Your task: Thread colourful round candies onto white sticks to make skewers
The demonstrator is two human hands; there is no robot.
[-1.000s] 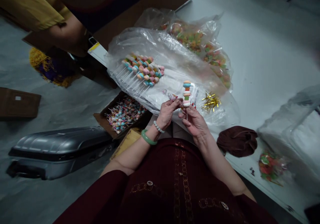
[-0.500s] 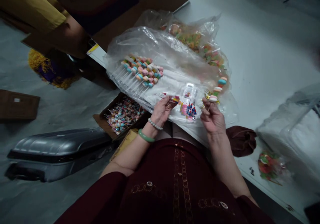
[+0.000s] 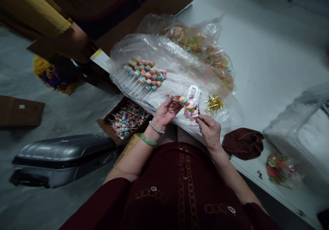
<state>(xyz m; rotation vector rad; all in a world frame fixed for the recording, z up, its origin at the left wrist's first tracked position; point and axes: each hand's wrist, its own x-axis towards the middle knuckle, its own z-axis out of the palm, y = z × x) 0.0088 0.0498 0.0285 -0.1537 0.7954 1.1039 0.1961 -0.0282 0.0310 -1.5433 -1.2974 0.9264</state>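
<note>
My right hand pinches the lower end of a candy skewer, a row of pastel sweets slanting up to the left. Its far tip meets a small printed clear wrapper that my left hand pinches; whether the tip is inside it I cannot tell. Under the skewer, partly hidden, lies a stack of printed wrappers. Gold twist ties lie in a pile to the right. More candy skewers are laid side by side on the plastic sheet at the left, sticks pointing toward me.
An open carton of wrapped candy sticks stands below the table edge, beside a grey suitcase. Plastic bags of gummy sweets lie at the back. A brown cloth rests by my right forearm. A large cardboard box stands behind.
My right hand has moved left and down, bringing the candy skewer from above the gold ties across to the wrapper. My left hand stays nearly in place, holding the wrapper.
</note>
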